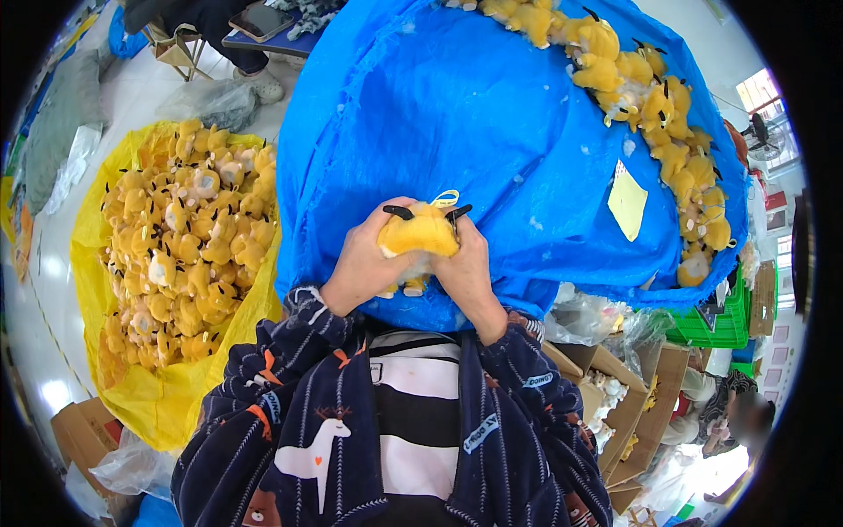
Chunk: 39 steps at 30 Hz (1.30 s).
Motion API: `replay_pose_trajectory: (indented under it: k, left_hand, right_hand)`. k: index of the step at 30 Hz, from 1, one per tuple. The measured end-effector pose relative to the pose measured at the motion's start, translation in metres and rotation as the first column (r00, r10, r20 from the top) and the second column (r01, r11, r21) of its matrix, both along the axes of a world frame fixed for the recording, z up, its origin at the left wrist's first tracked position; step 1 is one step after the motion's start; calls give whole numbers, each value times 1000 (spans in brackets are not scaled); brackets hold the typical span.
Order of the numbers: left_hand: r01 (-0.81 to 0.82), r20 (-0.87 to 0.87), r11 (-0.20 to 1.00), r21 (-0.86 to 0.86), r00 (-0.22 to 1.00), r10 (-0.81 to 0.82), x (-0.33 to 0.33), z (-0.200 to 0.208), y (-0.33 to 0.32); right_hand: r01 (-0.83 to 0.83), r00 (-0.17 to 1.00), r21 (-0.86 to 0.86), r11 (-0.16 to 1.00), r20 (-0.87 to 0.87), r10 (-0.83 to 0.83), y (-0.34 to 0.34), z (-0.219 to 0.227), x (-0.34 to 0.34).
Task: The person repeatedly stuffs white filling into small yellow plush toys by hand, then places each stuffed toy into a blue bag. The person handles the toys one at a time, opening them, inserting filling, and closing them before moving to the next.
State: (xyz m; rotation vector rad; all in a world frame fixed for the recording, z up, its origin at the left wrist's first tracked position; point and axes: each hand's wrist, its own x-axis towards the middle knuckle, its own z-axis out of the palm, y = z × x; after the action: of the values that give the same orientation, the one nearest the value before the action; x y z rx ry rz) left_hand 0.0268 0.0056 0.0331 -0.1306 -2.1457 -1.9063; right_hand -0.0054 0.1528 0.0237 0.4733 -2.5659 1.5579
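Note:
Between my two hands is a small yellow plush toy [418,234] with dark horn-like points on both sides and a pale ribbon loop on top. My left hand [358,266] is wrapped round its left side, and my right hand [467,270] grips its right side. White fluff shows under it, between my palms. The toy is held above the near edge of a table covered with a blue sheet [457,114]. Its underside is mostly hidden by my hands.
A yellow sack [88,263] full of similar plush toys stands at the left. More plush toys [659,105] line the sheet's far right edge, near a pale yellow paper [627,200]. Cardboard boxes [672,395] and a green crate [729,321] stand right; another person sits far right.

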Motion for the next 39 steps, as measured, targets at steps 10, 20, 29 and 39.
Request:
replay_pose_trajectory:
  k: [10,20,29,39]
  left_hand:
    - [39,31,999,18,999,-40,-2,-1,-9]
    - [210,-366,953,216,923,-121,-8,31,-41]
    - [148,187,989,-21,972,-141,-6,-20,-8]
    - [-104,62,984,147,993,96,-4,-30,13]
  right_hand:
    - [20,998,90,996,53,-24,-8,4,6]
    - [127,980,-78,989,161,-113,-1,0,-4]
    - [-6,973,-145,989,229,39,0,0,-6]
    - [67,986,-39,997,157,-60,-4,3,1]
